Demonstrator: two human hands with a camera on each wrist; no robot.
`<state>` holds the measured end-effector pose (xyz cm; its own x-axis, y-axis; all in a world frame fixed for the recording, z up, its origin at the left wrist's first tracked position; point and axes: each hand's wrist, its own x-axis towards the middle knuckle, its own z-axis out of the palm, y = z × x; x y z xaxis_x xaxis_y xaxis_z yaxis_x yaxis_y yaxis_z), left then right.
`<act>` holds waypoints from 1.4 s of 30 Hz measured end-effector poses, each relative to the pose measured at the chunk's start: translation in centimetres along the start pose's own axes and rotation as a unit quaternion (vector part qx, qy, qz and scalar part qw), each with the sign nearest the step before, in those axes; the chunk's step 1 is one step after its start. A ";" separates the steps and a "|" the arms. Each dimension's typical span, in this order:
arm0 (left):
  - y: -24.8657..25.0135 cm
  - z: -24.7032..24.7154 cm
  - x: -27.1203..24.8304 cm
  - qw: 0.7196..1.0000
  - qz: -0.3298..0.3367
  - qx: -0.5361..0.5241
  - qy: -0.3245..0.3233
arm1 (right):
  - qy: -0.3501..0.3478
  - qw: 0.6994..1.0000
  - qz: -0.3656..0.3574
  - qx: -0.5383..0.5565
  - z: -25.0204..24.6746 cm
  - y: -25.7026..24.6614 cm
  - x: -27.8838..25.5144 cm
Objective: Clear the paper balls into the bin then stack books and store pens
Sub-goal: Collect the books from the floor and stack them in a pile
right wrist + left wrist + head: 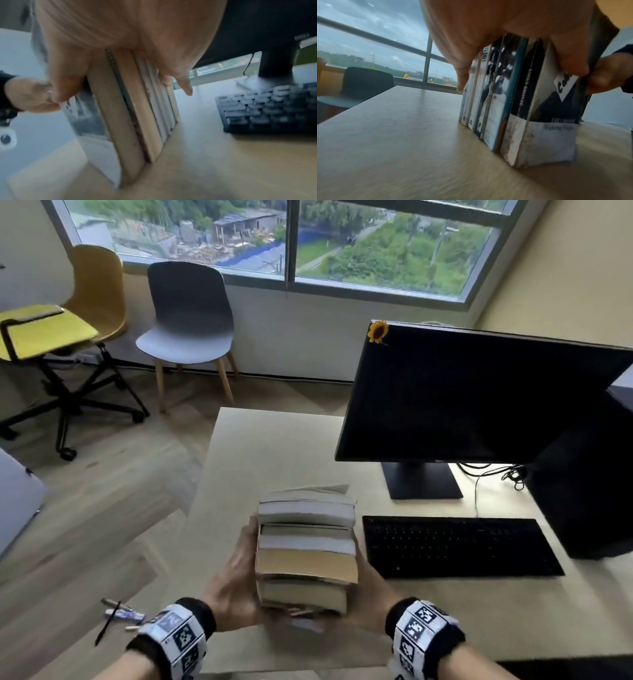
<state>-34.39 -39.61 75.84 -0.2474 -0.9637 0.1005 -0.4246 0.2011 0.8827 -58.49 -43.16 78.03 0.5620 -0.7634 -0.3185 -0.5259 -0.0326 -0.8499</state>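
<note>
Several paperback books (306, 546) stand upright as one bundle on the light wooden desk (274, 446), page edges up in the head view. My left hand (239, 577) grips the bundle on its spine side, and my right hand (368, 587) grips the opposite side. The left wrist view has the spines (513, 101) under my left hand (488, 33), bottom edges on the desk. The book pages (128, 115) run down from my right hand (128, 33) in the right wrist view. Several pens (120, 614) lie loose near the desk's left front edge. No paper ball or bin shows.
A black keyboard (459, 546) lies just right of the books, with a dark monitor (472, 395) behind it and cables (496, 474) by a black computer case (589, 474). A grey chair (188, 316) and a yellow chair (68, 313) stand beyond the desk, by the window.
</note>
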 end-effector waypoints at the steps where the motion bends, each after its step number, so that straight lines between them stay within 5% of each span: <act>1: -0.1 0.1 0.1 1.000 -0.003 -0.015 0.004 | -0.008 1.000 -0.005 0.001 0.1 0.2 0.2; 6: -0.5 -0.6 1.6 1.000 -0.003 -0.005 0.022 | 0.053 0.998 0.026 0.006 0.4 2.1 1.3; 12: 1.4 -2.6 4.2 0.991 -0.088 -0.102 -0.019 | 0.085 0.993 0.046 0.073 -2.3 -1.3 1.4; 18: 0.0 -0.9 7.9 0.937 -0.277 -0.189 -0.099 | 0.097 0.961 0.120 0.229 -3.0 -1.1 3.0; 23: -0.8 2.6 8.6 0.939 -0.334 -0.073 -0.036 | 0.130 0.948 0.200 0.212 -2.4 2.3 5.6; 27: -1.6 4.4 6.7 0.915 -0.364 -0.165 -0.051 | 0.133 0.941 0.202 0.236 -1.1 4.0 4.3; 31: -3.0 5.7 6.7 0.914 -0.361 -0.186 0.001 | 0.145 0.935 0.213 0.244 -0.2 5.3 3.8; 39: -1.6 5.7 7.3 0.919 -0.360 -0.153 0.042 | 0.112 0.951 0.208 0.197 -2.5 3.5 4.0; 42: -1.9 5.2 6.1 0.913 -0.374 -0.152 0.058 | 0.141 0.972 0.188 -0.025 -3.7 1.0 3.8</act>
<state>-39.60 -44.95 72.43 0.1135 -0.8275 -0.5499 -0.1718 -0.5615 0.8095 -59.27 -48.44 77.51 0.1306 -0.8737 -0.4686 -0.6940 0.2570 -0.6726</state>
